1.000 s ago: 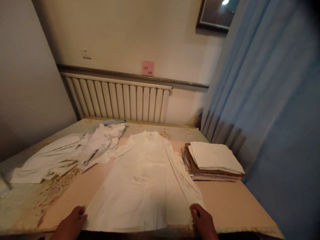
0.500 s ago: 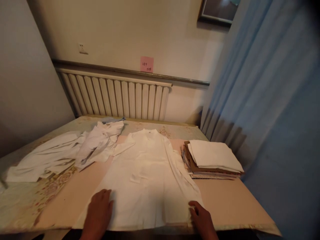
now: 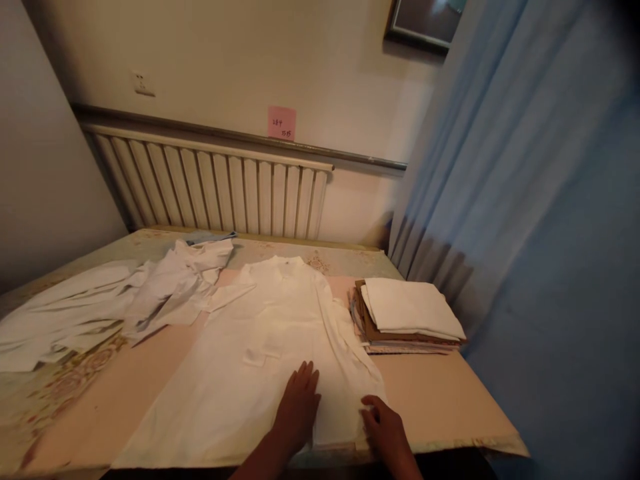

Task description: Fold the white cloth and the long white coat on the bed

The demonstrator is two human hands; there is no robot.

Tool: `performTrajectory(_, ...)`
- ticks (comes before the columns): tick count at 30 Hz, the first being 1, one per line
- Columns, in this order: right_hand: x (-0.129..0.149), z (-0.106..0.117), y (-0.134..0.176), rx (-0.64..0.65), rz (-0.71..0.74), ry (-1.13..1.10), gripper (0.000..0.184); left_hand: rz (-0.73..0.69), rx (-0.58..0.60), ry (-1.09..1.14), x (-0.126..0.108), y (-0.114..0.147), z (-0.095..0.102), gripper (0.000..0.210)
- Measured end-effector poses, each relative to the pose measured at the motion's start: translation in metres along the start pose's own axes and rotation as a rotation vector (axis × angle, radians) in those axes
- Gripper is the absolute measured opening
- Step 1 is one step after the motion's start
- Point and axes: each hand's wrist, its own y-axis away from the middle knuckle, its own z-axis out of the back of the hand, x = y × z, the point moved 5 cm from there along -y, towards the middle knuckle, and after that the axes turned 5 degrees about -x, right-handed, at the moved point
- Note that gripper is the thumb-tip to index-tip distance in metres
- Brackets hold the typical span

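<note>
A white shirt [image 3: 260, 353] lies spread flat on the table, collar at the far end and hem at the near edge. My left hand [image 3: 299, 407] rests flat on the lower part of the shirt with its fingers extended. Just to its right, my right hand [image 3: 383, 427] pinches the shirt's lower right corner near the table's front edge.
A stack of folded cloths [image 3: 407, 313], white on top and brown beneath, sits to the right of the shirt. Crumpled white garments [image 3: 115, 300] lie at the left. A radiator [image 3: 210, 193] runs along the far wall; a blue curtain [image 3: 525, 200] hangs on the right.
My left hand has slid across the shirt from its lower left edge to right of centre, close to my right hand. The right hand has stayed on the corner. The view has shifted rightward.
</note>
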Motion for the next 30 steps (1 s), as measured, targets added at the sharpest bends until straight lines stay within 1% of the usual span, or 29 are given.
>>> performTrajectory(1,-0.003,0.006,-0.003,-0.009,-0.014,0.010,0.034,-0.011,0.028,-0.018,-0.004,-0.002,0.000,0.045)
performTrajectory(3,-0.010,0.021,-0.011,-0.073,-0.057,0.049,0.034,-0.031,0.056,-0.052,-0.009,-0.004,0.003,0.048)
performTrajectory(5,-0.016,0.037,-0.020,-0.155,-0.096,0.099,0.035,-0.042,0.050,-0.075,-0.012,-0.003,0.008,0.050)
performTrajectory(7,-0.019,0.046,-0.028,-0.193,-0.108,0.152,0.037,-0.049,0.033,-0.088,-0.014,-0.003,0.012,0.051)
performTrajectory(10,-0.016,0.045,-0.036,-0.157,-0.092,0.257,0.034,-0.055,0.020,-0.088,-0.015,-0.003,0.013,0.052)
performTrajectory(14,-0.002,0.030,-0.040,-0.030,-0.056,0.379,0.016,-0.043,0.035,-0.097,-0.014,-0.003,0.011,0.052)
performTrajectory(16,0.010,0.025,-0.041,0.008,0.000,0.417,0.015,-0.045,0.025,-0.099,-0.014,-0.003,0.010,0.052)
performTrajectory(17,0.018,0.025,-0.041,0.003,0.037,0.431,0.015,-0.046,0.014,-0.096,-0.014,-0.002,0.010,0.052)
performTrajectory(19,0.038,0.030,-0.043,-0.052,0.116,0.448,0.014,-0.047,-0.004,-0.088,-0.013,-0.002,0.011,0.052)
performTrajectory(23,0.085,0.056,-0.053,-0.237,0.296,0.419,0.015,-0.050,-0.011,-0.066,-0.014,-0.002,0.012,0.052)
performTrajectory(26,0.117,0.080,-0.071,-0.343,0.407,0.398,0.018,-0.036,-0.003,-0.055,-0.014,-0.003,0.012,0.052)
performTrajectory(28,0.133,0.095,-0.086,-0.397,0.445,0.389,0.018,-0.023,0.003,-0.050,-0.013,-0.003,0.010,0.052)
performTrajectory(30,0.146,0.110,-0.103,-0.437,0.450,0.391,0.015,-0.020,0.004,-0.048,-0.013,-0.002,0.009,0.053)
